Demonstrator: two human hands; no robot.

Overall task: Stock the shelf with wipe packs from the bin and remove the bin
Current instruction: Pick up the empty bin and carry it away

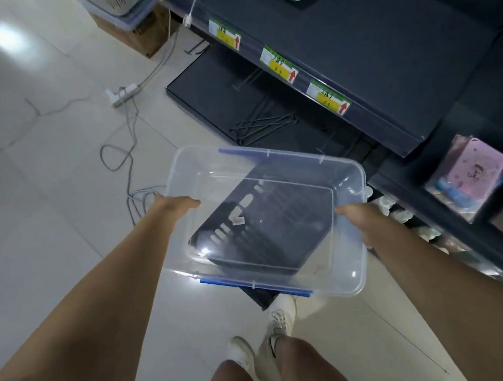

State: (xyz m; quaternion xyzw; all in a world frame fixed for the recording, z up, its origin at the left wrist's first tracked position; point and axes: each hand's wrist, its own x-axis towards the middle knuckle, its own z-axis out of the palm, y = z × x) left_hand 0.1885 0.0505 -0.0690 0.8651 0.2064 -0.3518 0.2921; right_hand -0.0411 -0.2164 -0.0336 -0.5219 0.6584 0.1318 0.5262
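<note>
Head view: the left hand gripped the left rim of the clear bin, its thumb curled over the edge. The right hand gripped the opposite rim in the same way. The bin, with blue latches on its long sides, was held in the air at the centre of the frame, above the tiled floor. At the right edge, pink wipe packs stood in a lower compartment of the dark shelf. Yellow price labels lined its upper board.
</note>
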